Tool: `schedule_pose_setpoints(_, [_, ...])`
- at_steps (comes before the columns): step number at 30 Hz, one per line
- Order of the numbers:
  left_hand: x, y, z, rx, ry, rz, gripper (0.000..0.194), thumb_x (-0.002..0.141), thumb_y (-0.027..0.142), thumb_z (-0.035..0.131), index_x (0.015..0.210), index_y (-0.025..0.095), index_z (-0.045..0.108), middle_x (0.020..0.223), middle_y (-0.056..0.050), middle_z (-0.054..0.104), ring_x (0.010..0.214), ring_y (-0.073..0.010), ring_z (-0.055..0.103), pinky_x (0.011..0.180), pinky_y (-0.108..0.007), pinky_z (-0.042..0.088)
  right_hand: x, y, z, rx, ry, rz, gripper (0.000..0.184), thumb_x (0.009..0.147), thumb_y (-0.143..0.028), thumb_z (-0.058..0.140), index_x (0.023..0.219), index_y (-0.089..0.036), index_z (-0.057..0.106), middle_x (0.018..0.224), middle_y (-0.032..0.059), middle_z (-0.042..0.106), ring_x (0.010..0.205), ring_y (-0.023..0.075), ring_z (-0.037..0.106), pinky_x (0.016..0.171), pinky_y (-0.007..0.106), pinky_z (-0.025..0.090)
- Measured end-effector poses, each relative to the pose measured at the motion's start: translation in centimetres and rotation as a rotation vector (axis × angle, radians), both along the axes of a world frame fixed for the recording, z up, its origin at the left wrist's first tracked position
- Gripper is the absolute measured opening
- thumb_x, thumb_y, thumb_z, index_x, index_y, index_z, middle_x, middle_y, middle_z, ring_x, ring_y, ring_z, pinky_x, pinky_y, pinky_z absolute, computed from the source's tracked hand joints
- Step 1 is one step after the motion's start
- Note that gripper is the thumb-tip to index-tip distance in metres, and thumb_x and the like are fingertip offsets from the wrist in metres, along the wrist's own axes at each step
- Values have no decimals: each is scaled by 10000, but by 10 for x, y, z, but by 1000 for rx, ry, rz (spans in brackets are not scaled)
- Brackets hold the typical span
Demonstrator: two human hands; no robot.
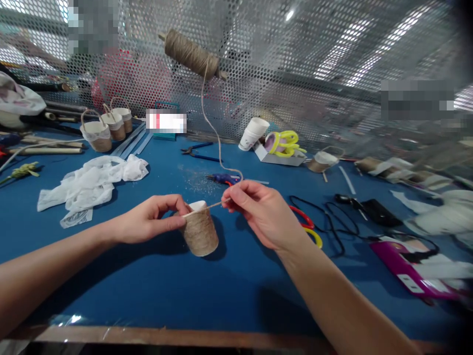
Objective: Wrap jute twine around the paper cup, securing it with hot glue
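Note:
Held by its rim in my left hand [160,219] is a paper cup [201,232] wrapped in brown twine, tilted a little above the blue table. The thumb is outside the wall and the fingers reach into the mouth. My right hand [258,212] pinches the twine [216,203] just right of the cup, and a short stretch runs between the rim and my fingertips. From there the strand rises slackly to a twine spool [190,53] on a rod at the mesh panel. Behind my right hand lies a blue glue gun [223,178], partly hidden.
Three finished-looking cups with handles [96,135] stand at the back left, near crumpled white lace [92,185]. Pliers [199,152], stacked white cups [253,133] and a box [279,155] are at the back. Scissors [306,219], black cord and a purple power strip [406,271] lie right.

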State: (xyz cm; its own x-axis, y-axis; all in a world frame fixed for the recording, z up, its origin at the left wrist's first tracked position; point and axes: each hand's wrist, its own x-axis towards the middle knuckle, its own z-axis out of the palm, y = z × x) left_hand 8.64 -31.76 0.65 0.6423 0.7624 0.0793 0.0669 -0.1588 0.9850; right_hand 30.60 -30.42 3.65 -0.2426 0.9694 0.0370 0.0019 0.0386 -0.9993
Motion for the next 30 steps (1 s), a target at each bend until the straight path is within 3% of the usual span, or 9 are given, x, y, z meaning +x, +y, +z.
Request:
schedule_pose_setpoints(9, [1, -2, 2, -48, -19, -23, 194, 842, 309, 511, 778, 127, 501, 964, -85, 593, 901, -179, 531, 780, -308, 410, -3, -6, -18, -26, -16, -134, 215, 681, -373, 679, 653, -167, 621, 625, -11, 594, 600, 90, 532, 575, 230, 418])
schedule_pose_setpoints(30, [1, -6, 4, -52, -79, -104, 102, 863, 217, 490, 802, 145, 530, 1081, -88, 588, 1043, -203, 526, 906, -349, 399, -17, -17, -38, -177, 13, 35, 261, 790, -448, 547, 784, -189, 515, 791, 7, 577, 692, 109, 542, 643, 257, 444])
